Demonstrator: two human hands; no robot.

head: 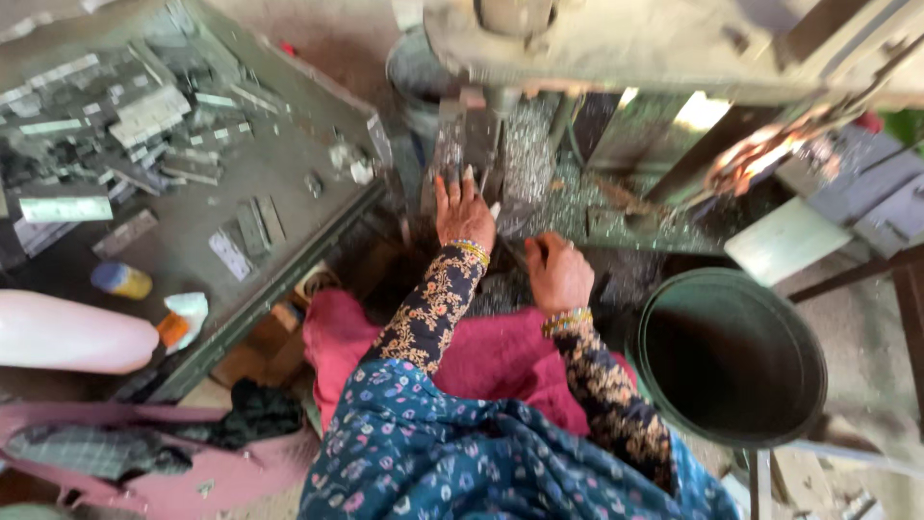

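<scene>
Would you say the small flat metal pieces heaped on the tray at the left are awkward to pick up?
Probably. The metal pieces look thin and flat, so likely stiff, and hard to lift off the tray without sliding them first. Lying loosely overlapped, they would likely shift if pushed. Cut edges may be sharp.

Both arms wear long black sleeves (430,313) printed with a dense gold and tan floral pattern, reaching to the wrists. The left hand (463,214) has a band of gold and beaded bangles (469,249) at its wrist; the right hand (557,274) has a similar multicoloured stack. A dark teal scarf (462,453) with small pink and white flowers fills the lower centre, over a magenta garment (486,356).
</scene>
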